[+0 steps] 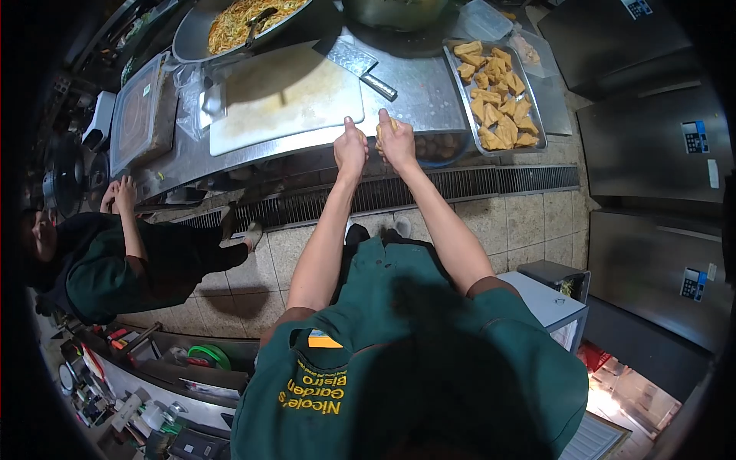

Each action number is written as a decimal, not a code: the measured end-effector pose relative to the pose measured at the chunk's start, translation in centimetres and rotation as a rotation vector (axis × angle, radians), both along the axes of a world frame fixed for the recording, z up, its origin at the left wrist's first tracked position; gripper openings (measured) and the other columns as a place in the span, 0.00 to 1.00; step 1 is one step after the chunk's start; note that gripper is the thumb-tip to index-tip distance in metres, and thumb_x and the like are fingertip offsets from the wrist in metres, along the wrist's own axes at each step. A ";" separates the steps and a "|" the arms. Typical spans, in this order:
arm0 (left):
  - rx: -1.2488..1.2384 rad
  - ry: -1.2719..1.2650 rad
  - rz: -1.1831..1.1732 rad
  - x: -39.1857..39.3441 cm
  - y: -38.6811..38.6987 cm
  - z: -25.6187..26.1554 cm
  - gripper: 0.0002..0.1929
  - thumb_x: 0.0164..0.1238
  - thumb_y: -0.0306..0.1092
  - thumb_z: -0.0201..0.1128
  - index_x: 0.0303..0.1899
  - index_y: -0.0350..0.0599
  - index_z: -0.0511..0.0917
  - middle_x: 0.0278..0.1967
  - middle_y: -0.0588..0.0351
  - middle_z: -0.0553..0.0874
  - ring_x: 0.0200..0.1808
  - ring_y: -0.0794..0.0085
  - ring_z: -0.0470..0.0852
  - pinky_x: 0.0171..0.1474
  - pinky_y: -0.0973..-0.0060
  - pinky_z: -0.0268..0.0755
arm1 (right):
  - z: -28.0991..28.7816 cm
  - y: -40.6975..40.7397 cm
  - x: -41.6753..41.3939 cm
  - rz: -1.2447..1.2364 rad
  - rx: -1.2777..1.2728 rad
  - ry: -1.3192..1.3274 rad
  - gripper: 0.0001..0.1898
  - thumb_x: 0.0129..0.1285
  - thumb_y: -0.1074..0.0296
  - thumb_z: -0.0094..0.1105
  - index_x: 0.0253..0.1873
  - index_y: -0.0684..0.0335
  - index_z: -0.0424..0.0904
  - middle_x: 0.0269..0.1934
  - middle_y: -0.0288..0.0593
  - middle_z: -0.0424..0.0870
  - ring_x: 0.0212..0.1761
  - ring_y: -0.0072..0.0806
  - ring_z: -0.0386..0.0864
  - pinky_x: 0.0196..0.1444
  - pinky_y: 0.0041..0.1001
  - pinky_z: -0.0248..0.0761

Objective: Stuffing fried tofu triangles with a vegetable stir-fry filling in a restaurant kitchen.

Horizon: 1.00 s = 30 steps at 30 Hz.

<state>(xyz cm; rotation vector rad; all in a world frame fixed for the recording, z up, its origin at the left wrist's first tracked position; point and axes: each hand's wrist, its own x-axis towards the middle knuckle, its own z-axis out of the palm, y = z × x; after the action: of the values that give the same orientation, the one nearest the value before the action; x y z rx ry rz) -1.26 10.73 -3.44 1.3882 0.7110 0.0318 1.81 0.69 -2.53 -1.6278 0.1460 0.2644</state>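
Observation:
At the front edge of the steel worktop point(422, 118), my left hand point(352, 150) and my right hand point(395, 141) are close together, thumbs pointing away from me. Each is closed around a small yellowish piece, mostly hidden by the fingers; what it is cannot be told for certain. Just beyond them lies a cleaver point(355, 62), its metal handle towards me and its blade partly over the corner of a white cutting board point(276, 109). To the right, a metal tray point(540, 109) holds several golden-brown fried tofu pieces point(506, 131).
A large pan point(192, 34) of noodles with a utensil stands at the back left, a big pot point(397, 14) behind the cleaver. A lidded plastic container point(135, 115) is at the left. Another person point(138, 259) stands at the left. A floor drain grate point(425, 187) runs below the worktop.

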 end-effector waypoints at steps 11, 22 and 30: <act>-0.004 -0.028 -0.005 0.2 0.8 0.6 0.34 0.78 0.58 0.40 0.15 0.43 0.69 0.11 0.60 0.69 0.13 0.77 0.68 0.18 0.76 0.61 | -0.1 0.6 0.1 0.011 -0.006 -0.098 0.28 0.73 0.45 0.50 0.23 0.62 0.70 0.14 0.34 0.70 0.13 0.19 0.68 0.14 0.22 0.60; 0.040 -0.053 0.008 -0.1 0.5 0.1 0.34 0.78 0.58 0.40 0.15 0.43 0.70 0.11 0.60 0.69 0.13 0.76 0.68 0.18 0.76 0.60 | 0.7 0.9 -0.5 -0.009 -0.070 -0.125 0.29 0.73 0.44 0.49 0.23 0.63 0.71 0.13 0.36 0.70 0.12 0.19 0.68 0.14 0.24 0.60; 0.024 -0.061 0.026 -0.2 0.2 1.6 0.33 0.77 0.60 0.40 0.16 0.45 0.69 0.11 0.62 0.69 0.12 0.79 0.66 0.17 0.78 0.58 | 0.6 0.4 -0.8 -0.026 -0.041 -0.123 0.28 0.73 0.46 0.48 0.22 0.62 0.70 0.13 0.35 0.69 0.11 0.20 0.66 0.13 0.24 0.58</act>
<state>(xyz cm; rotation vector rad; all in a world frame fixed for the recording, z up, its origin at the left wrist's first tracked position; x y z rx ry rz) -1.44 10.92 -1.87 1.3950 0.6798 0.1028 0.97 1.13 -1.93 -1.6769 0.0789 0.1422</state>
